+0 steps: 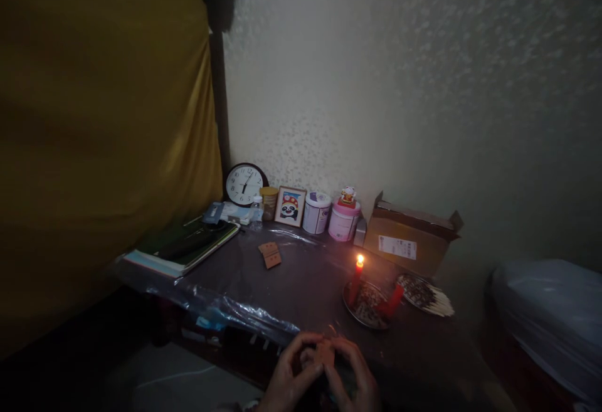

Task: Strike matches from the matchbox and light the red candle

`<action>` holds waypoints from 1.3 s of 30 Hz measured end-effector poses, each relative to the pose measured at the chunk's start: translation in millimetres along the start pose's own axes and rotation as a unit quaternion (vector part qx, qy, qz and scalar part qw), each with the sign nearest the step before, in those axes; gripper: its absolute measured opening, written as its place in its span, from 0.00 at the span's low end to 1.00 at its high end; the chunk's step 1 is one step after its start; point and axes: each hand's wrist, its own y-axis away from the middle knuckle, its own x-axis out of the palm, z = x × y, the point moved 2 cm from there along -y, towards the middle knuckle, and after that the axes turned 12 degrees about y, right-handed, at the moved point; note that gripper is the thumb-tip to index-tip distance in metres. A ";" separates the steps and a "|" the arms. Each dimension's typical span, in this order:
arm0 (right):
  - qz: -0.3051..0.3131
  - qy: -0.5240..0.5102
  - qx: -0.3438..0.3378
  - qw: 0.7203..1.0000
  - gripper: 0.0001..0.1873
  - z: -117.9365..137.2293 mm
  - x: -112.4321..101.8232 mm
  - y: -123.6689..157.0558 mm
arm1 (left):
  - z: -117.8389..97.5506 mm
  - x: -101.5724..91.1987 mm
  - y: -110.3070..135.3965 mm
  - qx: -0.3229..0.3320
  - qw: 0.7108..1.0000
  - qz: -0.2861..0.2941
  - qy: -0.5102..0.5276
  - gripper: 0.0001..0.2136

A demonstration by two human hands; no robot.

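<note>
Near the table's front edge, my left hand and my right hand come together around a small brown cardboard box, much like a matchbox. The fingers and thumbs of both hands pinch it from either side. Its contents, if any, cannot be made out. Farther back on the table lie similar small brown boxes, touching each other. Right of my hands, a lit red candle stands upright on a round metal plate, with a second red candle, unlit and tilted.
Behind the candles are a plate of dark-tipped white sticks and an open carton. Along the wall stand a clock, a framed panda picture, a white can and a pink can. Books lie left.
</note>
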 end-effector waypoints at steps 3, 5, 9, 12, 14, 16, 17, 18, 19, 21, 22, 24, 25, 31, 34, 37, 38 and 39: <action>0.020 0.030 -0.041 0.999 0.12 1.0 -3.5 -2.2 | 0.7 -1.2 0.1 0.009 1.000 0.006 -0.011 0.15; 0.023 0.042 -0.060 0.997 0.11 1.9 -5.9 -3.7 | 0.9 -1.8 -0.1 0.015 1.000 0.010 -0.016 0.14; 0.028 0.052 -0.061 0.996 0.11 5.0 -9.0 -4.9 | -0.1 -1.5 0.0 0.012 1.000 0.010 -0.021 0.15; 0.032 0.060 -0.063 0.996 0.11 8.2 -10.3 -4.5 | -1.6 -1.1 1.5 0.011 0.999 -0.004 -0.038 0.14; 0.031 0.067 -0.065 0.995 0.11 9.8 -11.1 -4.5 | -2.2 -0.9 2.7 0.010 0.999 -0.007 -0.041 0.15; 0.031 0.075 -0.066 0.995 0.12 11.0 -11.9 -4.9 | -2.6 -0.5 3.5 0.009 0.999 -0.003 -0.039 0.15; 0.031 0.079 -0.067 0.994 0.12 11.6 -12.4 -5.2 | -2.9 -0.3 3.5 0.010 0.999 0.000 -0.039 0.15; 0.029 0.082 -0.070 0.994 0.13 12.1 -13.0 -5.5 | -3.2 -0.1 3.4 0.010 0.999 0.002 -0.038 0.15; 0.029 0.086 -0.073 0.993 0.13 12.6 -13.6 -5.8 | -3.5 0.1 3.1 0.011 0.999 0.003 -0.035 0.15; 0.030 0.094 -0.078 0.992 0.15 13.6 -14.8 -5.9 | -4.0 0.3 2.2 0.011 0.999 0.001 -0.030 0.15; 0.033 0.098 -0.080 0.991 0.16 13.9 -15.4 -5.7 | -4.1 0.2 1.9 0.011 1.000 -0.001 -0.028 0.15; 0.038 0.102 -0.085 0.990 0.17 14.0 -16.1 -5.2 | -3.9 -0.3 1.4 0.011 1.000 -0.003 -0.025 0.15; 0.037 0.101 -0.086 0.990 0.17 13.8 -16.3 -5.0 | -3.6 -0.5 1.4 0.011 1.000 -0.001 -0.023 0.15; 0.030 0.093 -0.088 0.991 0.18 11.9 -16.8 -5.3 | -4.4 0.5 2.5 0.004 1.000 0.021 -0.020 0.15; 0.034 0.090 -0.092 0.991 0.18 12.3 -18.3 -5.7 | -6.2 2.8 2.4 0.009 0.999 0.027 -0.021 0.15; 0.035 0.089 -0.095 0.991 0.19 11.9 -19.4 -5.6 | -7.2 5.0 2.4 0.016 0.999 0.036 -0.016 0.16; 0.033 0.090 -0.095 0.991 0.20 11.5 -19.6 -5.5 | -7.3 5.5 2.4 0.017 0.999 0.038 -0.016 0.16; 0.034 0.090 -0.095 0.991 0.20 11.1 -19.4 -5.5 | -7.3 5.9 2.5 0.017 0.999 0.039 -0.015 0.16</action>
